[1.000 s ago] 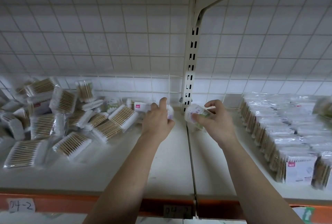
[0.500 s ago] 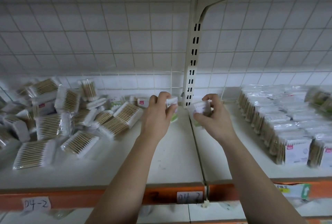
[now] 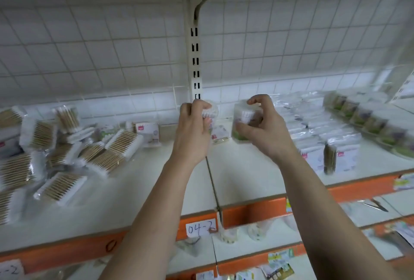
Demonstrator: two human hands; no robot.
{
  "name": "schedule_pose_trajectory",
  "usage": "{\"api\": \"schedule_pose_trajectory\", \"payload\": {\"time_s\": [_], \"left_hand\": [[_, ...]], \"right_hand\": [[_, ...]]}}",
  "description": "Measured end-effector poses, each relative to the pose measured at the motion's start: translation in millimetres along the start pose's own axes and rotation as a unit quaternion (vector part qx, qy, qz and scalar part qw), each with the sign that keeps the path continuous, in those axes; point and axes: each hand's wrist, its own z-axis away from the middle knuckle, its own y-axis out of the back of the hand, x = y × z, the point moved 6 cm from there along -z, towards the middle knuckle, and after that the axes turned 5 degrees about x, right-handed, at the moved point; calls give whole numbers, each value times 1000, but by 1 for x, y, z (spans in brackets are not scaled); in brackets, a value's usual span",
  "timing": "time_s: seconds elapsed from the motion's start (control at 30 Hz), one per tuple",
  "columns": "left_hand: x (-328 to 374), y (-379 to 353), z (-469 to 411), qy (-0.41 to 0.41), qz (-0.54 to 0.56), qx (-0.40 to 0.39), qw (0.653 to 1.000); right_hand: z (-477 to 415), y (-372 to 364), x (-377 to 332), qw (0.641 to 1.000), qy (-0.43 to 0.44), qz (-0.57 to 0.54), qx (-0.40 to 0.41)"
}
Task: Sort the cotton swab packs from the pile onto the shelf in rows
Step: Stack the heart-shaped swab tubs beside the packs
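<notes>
My left hand (image 3: 193,130) grips a small round clear swab tub (image 3: 210,111) lifted above the white shelf (image 3: 139,192) near the upright post. My right hand (image 3: 265,129) holds a second clear swab tub (image 3: 243,120) with a green base, raised beside the first. A loose pile of cotton swab packs (image 3: 67,147) with wooden sticks lies on the shelf's left part. On the right, flat packs stand in rows (image 3: 313,136), and a row of round tubs (image 3: 367,120) runs along the far right.
The slotted upright post (image 3: 195,62) and a wire grid back panel rise behind my hands. The shelf's orange front edge (image 3: 257,210) carries a handwritten label (image 3: 201,228). Lower shelves with other goods show below. A flat pack (image 3: 220,135) lies between my hands.
Both hands have lifted their tubs higher off the shelf and shifted slightly to the right. The view has tilted down and turned right, showing more of the right rows.
</notes>
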Motion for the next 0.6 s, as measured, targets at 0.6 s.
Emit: {"api": "schedule_pose_trajectory", "payload": {"time_s": [0.6], "left_hand": [[232, -181, 16, -7, 29, 37, 999]], "right_hand": [[-4, 288, 75, 998, 27, 13, 59]]}}
